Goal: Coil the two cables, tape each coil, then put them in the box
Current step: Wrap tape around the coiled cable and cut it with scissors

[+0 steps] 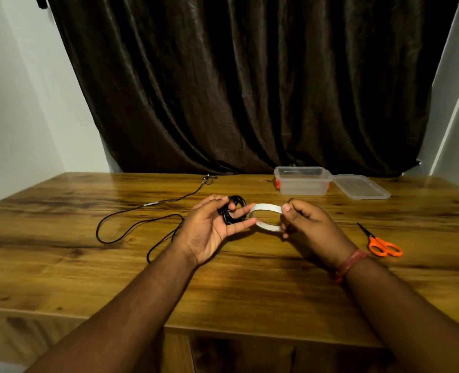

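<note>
My left hand [212, 227] holds a small black coiled cable [235, 208] between thumb and fingers above the middle of the table, while two of its stretched fingers touch the white tape roll [266, 217]. My right hand [307, 224] grips the tape roll's right side, thumb on its top rim. A second black cable [139, 224] lies loose on the wooden table [249, 278] to the left, running back to a metal plug at the far edge. The clear plastic box [302, 181] stands open at the back right.
The box's clear lid [360, 187] lies flat just right of the box. Orange-handled scissors [381, 243] lie on the table to the right of my right hand. A dark curtain hangs behind the table's far edge.
</note>
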`<state>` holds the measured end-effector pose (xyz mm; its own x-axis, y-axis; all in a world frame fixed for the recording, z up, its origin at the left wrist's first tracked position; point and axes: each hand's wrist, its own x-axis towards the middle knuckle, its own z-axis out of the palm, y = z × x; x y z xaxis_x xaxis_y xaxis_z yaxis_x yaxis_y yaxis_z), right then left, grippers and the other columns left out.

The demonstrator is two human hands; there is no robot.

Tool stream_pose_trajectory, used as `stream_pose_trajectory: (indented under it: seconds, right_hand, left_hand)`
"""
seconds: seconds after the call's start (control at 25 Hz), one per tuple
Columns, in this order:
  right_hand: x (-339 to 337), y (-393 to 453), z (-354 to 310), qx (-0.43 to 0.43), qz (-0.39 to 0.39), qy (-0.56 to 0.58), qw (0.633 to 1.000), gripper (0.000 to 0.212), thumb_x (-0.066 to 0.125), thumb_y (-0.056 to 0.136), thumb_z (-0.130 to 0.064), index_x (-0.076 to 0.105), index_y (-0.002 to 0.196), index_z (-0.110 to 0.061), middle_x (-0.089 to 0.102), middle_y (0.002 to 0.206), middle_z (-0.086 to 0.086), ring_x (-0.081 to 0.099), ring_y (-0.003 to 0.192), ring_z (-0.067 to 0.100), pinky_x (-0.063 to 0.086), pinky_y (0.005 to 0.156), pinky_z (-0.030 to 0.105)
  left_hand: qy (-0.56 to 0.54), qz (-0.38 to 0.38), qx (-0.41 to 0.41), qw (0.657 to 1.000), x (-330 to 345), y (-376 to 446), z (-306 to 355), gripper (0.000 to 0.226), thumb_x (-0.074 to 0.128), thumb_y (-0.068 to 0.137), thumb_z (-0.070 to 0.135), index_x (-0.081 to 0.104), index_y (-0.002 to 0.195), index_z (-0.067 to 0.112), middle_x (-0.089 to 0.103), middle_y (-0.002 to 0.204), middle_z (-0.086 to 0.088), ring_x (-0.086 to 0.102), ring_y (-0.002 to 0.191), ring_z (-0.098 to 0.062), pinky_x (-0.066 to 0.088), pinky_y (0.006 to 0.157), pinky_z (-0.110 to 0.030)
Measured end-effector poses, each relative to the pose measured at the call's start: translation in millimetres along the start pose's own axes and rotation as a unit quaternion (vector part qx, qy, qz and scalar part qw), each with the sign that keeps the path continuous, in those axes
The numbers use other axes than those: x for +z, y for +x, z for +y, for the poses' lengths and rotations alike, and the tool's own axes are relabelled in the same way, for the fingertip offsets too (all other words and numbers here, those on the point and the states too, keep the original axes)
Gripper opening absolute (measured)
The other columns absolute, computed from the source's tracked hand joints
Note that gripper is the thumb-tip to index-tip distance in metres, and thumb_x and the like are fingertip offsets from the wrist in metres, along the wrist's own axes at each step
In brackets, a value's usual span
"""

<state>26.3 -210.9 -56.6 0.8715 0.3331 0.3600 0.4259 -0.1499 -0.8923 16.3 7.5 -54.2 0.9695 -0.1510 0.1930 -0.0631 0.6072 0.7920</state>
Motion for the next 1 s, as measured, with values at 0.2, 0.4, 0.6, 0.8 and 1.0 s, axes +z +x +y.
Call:
stream_pose_trajectory:
  seconds: [0.2, 0.4, 0.6, 0.8, 1.0]
  right_hand:
    - [2, 7, 9, 0.042, 0.015, -0.003, 0.999, 0.028, 0.046, 0.102, -0.027, 0.065, 0.088, -0.011, 0.068, 0.09, 0.009, 0.066, 0.086, 0.024, 0.057, 0.077, 0.036]
    - [-2, 0, 4, 0.069, 0.027, -0.1, 0.992, 0.017, 0.051, 0.1, -0.029, 0.067, 0.097, -0.026, 0.07, 0.096, 0.002, 0.066, 0.088, 0.021, 0.054, 0.08, 0.035]
    - [-48, -14, -17, 0.093, 0.098, -0.298, 0.945, 0.01, 0.059, 0.095, -0.03, 0.059, 0.105, -0.027, 0.059, 0.101, -0.008, 0.056, 0.091, 0.011, 0.046, 0.076, 0.031]
    - [-115, -52, -26, 0.219, 0.049, -0.603, 0.766, 0.019, 0.062, 0.088, -0.042, 0.054, 0.092, -0.025, 0.057, 0.095, 0.002, 0.055, 0.082, 0.02, 0.051, 0.074, 0.035]
    - [-111, -58, -19, 0.278, -0.001, -0.616, 0.737, 0.025, 0.061, 0.087, -0.048, 0.051, 0.079, -0.027, 0.056, 0.081, -0.003, 0.056, 0.072, 0.012, 0.043, 0.058, 0.027]
  left_hand:
    - [0.026, 0.016, 0.0, 1.0, 3, 0, -1, 0.016, 0.044, 0.099, 0.004, 0.053, 0.087, 0.005, 0.056, 0.08, -0.014, 0.068, 0.1, -0.044, 0.055, 0.085, -0.061]
    - [0.035, 0.026, -0.011, 0.999, 3, -2, 0, 0.011, 0.045, 0.1, 0.005, 0.053, 0.092, 0.004, 0.056, 0.084, -0.016, 0.07, 0.099, -0.042, 0.055, 0.087, -0.059]
    - [0.041, 0.023, -0.029, 0.998, 2, -1, -2, 0.01, 0.046, 0.1, 0.004, 0.054, 0.094, 0.003, 0.056, 0.085, -0.017, 0.068, 0.104, -0.043, 0.054, 0.088, -0.059]
    - [0.05, 0.021, -0.031, 0.998, 3, -2, -3, 0.009, 0.046, 0.1, 0.005, 0.054, 0.095, 0.004, 0.058, 0.08, -0.015, 0.068, 0.104, -0.042, 0.054, 0.088, -0.059]
    - [0.056, 0.025, -0.027, 0.998, 7, -6, -2, 0.012, 0.045, 0.101, 0.003, 0.054, 0.092, 0.003, 0.059, 0.077, -0.014, 0.07, 0.101, -0.041, 0.054, 0.088, -0.06]
